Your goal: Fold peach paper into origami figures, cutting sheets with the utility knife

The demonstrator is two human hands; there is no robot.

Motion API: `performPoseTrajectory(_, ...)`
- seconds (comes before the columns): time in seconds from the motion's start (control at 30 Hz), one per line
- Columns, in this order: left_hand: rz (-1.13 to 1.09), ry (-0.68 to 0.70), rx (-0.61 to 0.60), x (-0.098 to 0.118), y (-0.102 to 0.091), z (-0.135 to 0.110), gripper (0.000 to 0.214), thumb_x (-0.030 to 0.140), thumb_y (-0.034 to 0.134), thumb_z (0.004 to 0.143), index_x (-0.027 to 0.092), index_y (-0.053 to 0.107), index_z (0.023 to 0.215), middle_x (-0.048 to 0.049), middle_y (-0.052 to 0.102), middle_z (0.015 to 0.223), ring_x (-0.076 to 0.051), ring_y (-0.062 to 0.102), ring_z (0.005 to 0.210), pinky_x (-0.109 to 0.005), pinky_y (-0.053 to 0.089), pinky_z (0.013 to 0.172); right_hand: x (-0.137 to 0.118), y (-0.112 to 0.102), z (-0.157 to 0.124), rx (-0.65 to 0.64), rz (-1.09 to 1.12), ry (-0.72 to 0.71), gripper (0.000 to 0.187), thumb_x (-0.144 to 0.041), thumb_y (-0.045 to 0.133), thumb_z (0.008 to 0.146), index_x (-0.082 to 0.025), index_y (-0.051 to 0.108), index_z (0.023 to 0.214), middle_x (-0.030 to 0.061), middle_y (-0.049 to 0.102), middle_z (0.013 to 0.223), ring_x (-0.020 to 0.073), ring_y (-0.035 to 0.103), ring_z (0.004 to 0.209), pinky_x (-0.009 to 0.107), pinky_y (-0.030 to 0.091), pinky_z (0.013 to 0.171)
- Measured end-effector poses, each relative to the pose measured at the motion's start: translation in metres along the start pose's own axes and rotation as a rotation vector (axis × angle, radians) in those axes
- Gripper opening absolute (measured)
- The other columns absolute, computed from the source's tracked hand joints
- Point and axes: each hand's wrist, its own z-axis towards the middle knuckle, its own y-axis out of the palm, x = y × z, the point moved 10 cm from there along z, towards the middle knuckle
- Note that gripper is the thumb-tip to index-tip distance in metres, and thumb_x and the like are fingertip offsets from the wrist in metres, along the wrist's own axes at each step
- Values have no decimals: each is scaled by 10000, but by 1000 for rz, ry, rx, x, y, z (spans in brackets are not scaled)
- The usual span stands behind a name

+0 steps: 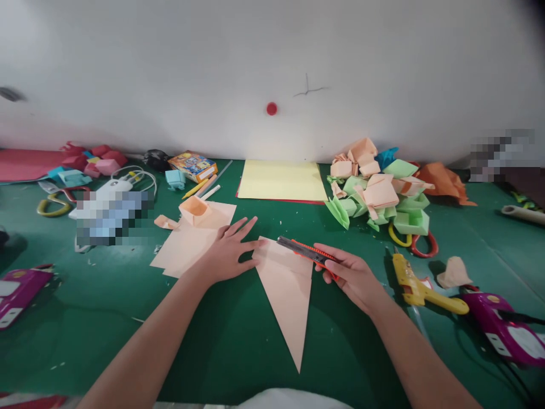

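Observation:
My right hand grips an orange-and-black utility knife, its tip pointing left over the top of a folded peach paper. That paper tapers to a point toward me on the green table. My left hand has its fingers spread, with the fingertips at the paper's upper left edge. Beneath and behind the left hand lie flat peach paper sheets. A small folded peach paper box rests on them. Whether the knife's blade is out is hard to make out.
Yellow paper sheets lie by the wall. A pile of green and peach folded paper stands back right, near scissors. A yellow glue gun and a purple power strip sit at right. Crayons and a colourful box are back left.

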Motion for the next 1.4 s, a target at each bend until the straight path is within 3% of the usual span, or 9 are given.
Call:
performPoseTrajectory(0.13,-14,-42,-17,-6,3,1,450,558,575,961,471,562,1403,-15,166,1706,-354,203,1550,-619,217,1185,0,-7,1,56,-168,-73,530,-422,776,818,-218,706,1302,19,677,774,107,453,549,280,367,525)
performPoseTrajectory(0.23,-8,-48,-21,-8,5,1,467,595,565,954,491,549,1409,-5,176,1704,-364,196,1550,-632,192,1186,-3,-8,-1,97,-371,-101,476,-443,729,846,-240,725,1276,16,696,755,137,522,577,289,424,542)
performPoseTrajectory(0.33,3,-59,-33,-10,7,1,508,658,548,934,506,532,1419,0,177,1704,-376,168,1555,-644,149,1193,-14,1,-5,112,-584,-165,355,-430,708,844,-285,784,1159,41,782,970,234,695,842,363,553,754)
performPoseTrajectory(0.43,-3,-72,-50,-11,8,1,553,722,529,909,521,518,1424,20,166,1706,-390,139,1559,-652,115,1200,-23,15,-9,110,-677,-228,281,-414,694,843,-312,809,1079,29,776,1156,291,704,1081,409,560,926)
performPoseTrajectory(0.6,-7,-97,-59,-12,8,0,578,754,539,882,524,531,1413,27,183,1702,-398,150,1555,-643,109,1206,-23,33,-10,111,-706,-302,276,-422,683,851,-306,807,1068,29,795,1082,281,738,997,382,607,835)
performPoseTrajectory(0.97,-4,-109,-71,-14,10,1,592,758,558,869,525,531,1412,14,219,1693,-377,149,1560,-621,110,1212,-25,50,-7,118,-689,-378,220,-377,690,850,-290,812,1011,13,802,1042,239,750,954,353,610,866)
performPoseTrajectory(1.4,-39,-116,-95,-15,11,2,590,758,558,868,525,532,1410,19,186,1700,-382,136,1561,-654,110,1199,-22,50,-5,102,-698,-414,216,-352,691,862,-306,802,1041,9,793,1095,245,743,1017,380,603,915)
